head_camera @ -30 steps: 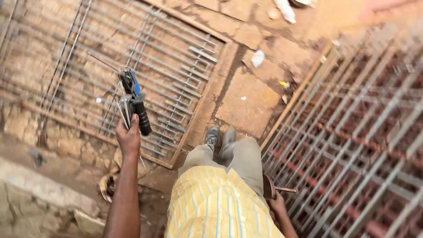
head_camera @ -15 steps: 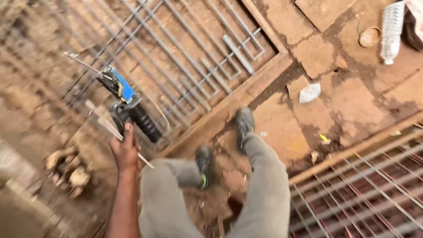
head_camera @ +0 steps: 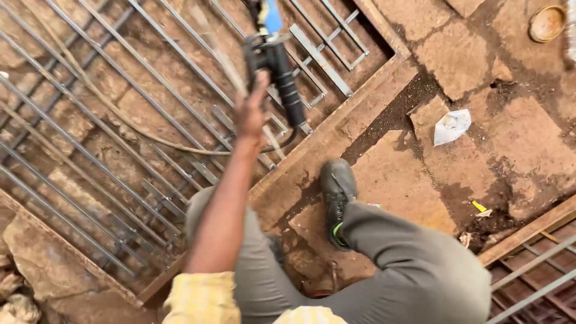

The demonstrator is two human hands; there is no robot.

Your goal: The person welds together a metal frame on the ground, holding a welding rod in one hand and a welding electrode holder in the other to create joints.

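My left hand (head_camera: 251, 111) reaches out over a steel bar grille (head_camera: 114, 150) that lies flat on the ground. It is shut on a black-handled welding holder (head_camera: 282, 78) with a blue part at its top, together with thin rods (head_camera: 273, 141) that look blurred. A cable (head_camera: 132, 129) trails from the holder across the bars. My right hand is out of view. My grey trouser legs and a black shoe (head_camera: 337, 192) stand on the stone paving beside the grille's wooden-coloured frame edge (head_camera: 336, 135).
A white paper scrap (head_camera: 451, 125) and a yellow bit (head_camera: 479, 207) lie on the cracked paving. A round lid (head_camera: 546, 23) sits at the top right. A second bar grille (head_camera: 534, 276) lies at the lower right. Rubble (head_camera: 15, 294) is at the lower left.
The view has swung and closed in on the ground. My left hand with the holder now sits higher and more central. The right hand seen a second ago is gone from view.
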